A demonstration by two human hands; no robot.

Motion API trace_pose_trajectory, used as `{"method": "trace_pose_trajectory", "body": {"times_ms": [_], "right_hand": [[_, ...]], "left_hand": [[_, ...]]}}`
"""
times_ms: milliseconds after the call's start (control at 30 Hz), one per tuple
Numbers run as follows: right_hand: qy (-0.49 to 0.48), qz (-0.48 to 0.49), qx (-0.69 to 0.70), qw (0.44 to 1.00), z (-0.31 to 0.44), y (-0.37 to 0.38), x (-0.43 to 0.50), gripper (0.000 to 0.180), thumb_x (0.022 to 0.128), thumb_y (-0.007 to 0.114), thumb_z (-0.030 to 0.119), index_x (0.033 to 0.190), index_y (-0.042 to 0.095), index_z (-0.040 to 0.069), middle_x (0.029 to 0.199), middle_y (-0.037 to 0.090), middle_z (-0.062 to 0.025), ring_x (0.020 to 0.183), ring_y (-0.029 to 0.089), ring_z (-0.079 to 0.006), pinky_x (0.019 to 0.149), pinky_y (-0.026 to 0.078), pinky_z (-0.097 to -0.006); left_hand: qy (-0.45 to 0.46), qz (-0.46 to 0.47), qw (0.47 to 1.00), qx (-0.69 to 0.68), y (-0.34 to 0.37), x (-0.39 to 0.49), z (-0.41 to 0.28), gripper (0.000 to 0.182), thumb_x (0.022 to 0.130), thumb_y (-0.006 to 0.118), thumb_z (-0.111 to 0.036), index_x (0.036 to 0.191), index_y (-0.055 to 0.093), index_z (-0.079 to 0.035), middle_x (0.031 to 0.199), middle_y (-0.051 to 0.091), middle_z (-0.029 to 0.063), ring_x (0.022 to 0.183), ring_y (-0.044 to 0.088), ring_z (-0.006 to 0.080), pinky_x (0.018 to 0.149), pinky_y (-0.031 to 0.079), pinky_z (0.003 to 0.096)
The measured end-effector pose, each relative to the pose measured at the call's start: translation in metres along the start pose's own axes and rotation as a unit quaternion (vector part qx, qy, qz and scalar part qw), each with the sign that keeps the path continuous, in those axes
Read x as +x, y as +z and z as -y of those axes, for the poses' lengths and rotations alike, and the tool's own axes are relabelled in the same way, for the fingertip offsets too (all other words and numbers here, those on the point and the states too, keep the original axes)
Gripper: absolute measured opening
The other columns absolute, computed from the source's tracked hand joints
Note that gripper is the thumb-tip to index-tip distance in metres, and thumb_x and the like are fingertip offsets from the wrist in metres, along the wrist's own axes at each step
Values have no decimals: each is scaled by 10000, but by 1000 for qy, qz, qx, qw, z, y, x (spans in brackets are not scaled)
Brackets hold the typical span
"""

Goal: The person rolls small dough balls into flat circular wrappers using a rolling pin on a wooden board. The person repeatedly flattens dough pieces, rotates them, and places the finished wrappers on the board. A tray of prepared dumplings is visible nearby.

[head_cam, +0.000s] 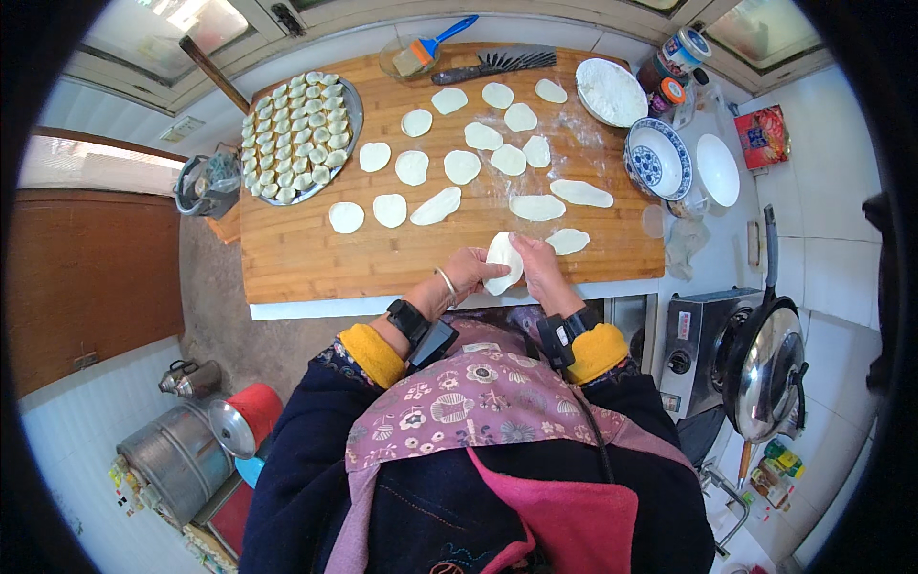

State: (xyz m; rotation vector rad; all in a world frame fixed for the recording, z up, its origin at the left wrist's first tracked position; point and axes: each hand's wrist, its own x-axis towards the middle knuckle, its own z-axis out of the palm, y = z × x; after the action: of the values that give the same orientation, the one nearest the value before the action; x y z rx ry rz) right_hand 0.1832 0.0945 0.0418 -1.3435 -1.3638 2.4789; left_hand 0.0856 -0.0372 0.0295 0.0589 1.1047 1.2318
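Between my two hands, over the front edge of the wooden board, is an oval dough wrapper. My left hand pinches its left side, and my right hand grips its upper right edge. Several flat dough wrappers lie spread over the floured board; one is just right of my right hand. Rows of folded dumplings cover a round metal tray at the board's left. A bowl of flour stands at the back right corner.
A cleaver and a blue-handled brush by a glass bowl lie along the back edge. Blue-patterned bowls, a white bowl and jars stand at right. A lidded wok sits on the gas stove.
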Motion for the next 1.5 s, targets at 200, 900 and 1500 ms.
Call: {"method": "trace_pose_trajectory", "body": {"times_ms": [200, 900, 1500], "right_hand": [[-12, 52, -35, 998, -1, -12, 3, 273, 898, 610, 194, 1016, 628, -51, 907, 666, -92, 778, 640, -154, 660, 514, -281], [-6, 17, -197, 980, -21, -9, 58, 222, 920, 552, 166, 1059, 628, 10, 879, 650, -47, 734, 609, -122, 630, 509, -252], [-107, -102, -245, 958, -49, -9, 44, 266, 878, 615, 137, 1083, 628, -32, 914, 666, -86, 754, 622, -115, 657, 509, -234]], "left_hand": [[0, -42, 996, 79, 6, -2, 5, 198, 825, 704, -156, 945, 660, -5, 826, 682, 63, 675, 643, 127, 586, 514, 249], [41, -199, 921, 332, -78, -13, 22, 237, 785, 688, -172, 978, 698, -36, 861, 698, 104, 719, 652, 187, 641, 518, 313], [122, -448, 704, 538, -176, -14, -63, 149, 818, 592, -164, 946, 623, -95, 969, 581, 136, 880, 599, 339, 752, 491, 430]]}}
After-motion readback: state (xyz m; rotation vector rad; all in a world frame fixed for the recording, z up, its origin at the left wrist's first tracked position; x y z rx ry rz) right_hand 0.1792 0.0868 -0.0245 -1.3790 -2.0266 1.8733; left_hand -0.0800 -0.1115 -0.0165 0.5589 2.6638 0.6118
